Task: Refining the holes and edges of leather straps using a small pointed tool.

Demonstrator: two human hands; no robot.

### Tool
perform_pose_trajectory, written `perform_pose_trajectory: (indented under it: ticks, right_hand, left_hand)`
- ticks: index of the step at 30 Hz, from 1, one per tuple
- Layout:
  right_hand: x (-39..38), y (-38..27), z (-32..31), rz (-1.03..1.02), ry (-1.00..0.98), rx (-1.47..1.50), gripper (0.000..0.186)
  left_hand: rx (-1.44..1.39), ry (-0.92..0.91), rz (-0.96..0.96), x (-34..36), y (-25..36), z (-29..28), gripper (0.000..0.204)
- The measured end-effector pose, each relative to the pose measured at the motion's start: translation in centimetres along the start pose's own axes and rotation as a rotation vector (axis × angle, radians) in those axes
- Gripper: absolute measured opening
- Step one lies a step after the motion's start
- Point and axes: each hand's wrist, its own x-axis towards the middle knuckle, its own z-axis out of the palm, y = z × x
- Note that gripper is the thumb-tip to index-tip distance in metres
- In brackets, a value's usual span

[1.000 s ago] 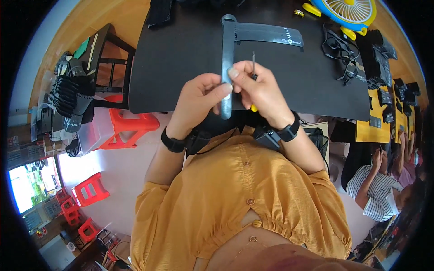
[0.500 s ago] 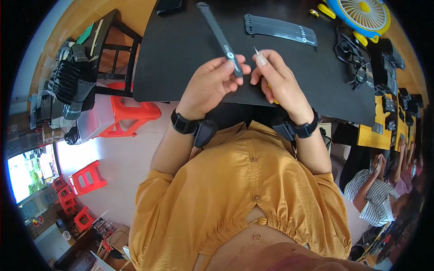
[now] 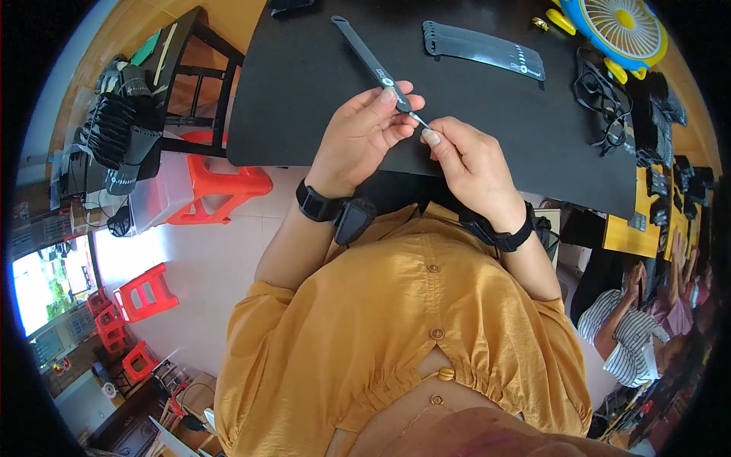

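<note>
Moved together, right hand (image 3: pixel 476 158) pinches tool (image 3: pixel 419 119), left hand (image 3: pixel 356 139) strap (image 3: pixel 364 55) (strips (image 3: pixel 481 50), fan (image 3: pixel 623 27) beyond).

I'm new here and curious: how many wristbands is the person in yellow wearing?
2: the left wristband just behind the left hand, the right wristband just behind the right hand. Both show.

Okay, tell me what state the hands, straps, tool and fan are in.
Left hand: closed on the held strap.
Right hand: pinching the thin tool.
Held strap: slanted, near end gripped.
Thin tool: tip at the held strap's near end.
Strap stack: lying flat, unheld.
Fan: running or stopped, unclear.
</note>
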Motion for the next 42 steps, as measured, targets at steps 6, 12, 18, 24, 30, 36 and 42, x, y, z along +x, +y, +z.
perform_pose_trajectory:
  ticks: [6, 12, 18, 24, 30, 36, 42]
  right_hand:
    - [-0.06, -0.23, 0.0, 0.016, -0.062, 0.036, 0.009]
    - [-0.12, 0.19, 0.25, -0.012, -0.044, 0.085, 0.007]
    - [-0.17, 0.17, 0.32, 0.007, -0.043, 0.078, 0.006]
    - [-0.14, -0.02, 0.22, 0.044, -0.063, 0.09, 0.007]
    - [0.04, -0.17, 0.22, 0.044, -0.054, 0.065, 0.01]
    - [0.33, -0.3, 0.1, 0.116, -0.108, 0.104, 0.012]
    - [0.33, -0.19, 0.32, 0.091, -0.09, 0.082, 0.013]
  left_hand:
    - [0.007, -0.042, 0.006, -0.05, -0.17, -0.18, 0.036]
    - [0.008, -0.038, 0.003, -0.15, -0.01, -0.17, 0.036]
    - [0.018, -0.04, 0.001, -0.26, -0.03, -0.22, 0.036]
    - [0.009, -0.022, 0.013, -0.34, -0.17, -0.23, 0.033]
    - [0.001, -0.032, 0.013, -0.25, -0.22, -0.31, 0.029]
    - [0.016, 0.034, 0.048, -0.38, -0.46, 0.02, 0.028]
    - [0.047, 0.017, 0.061, -0.18, -0.59, -0.14, 0.028]
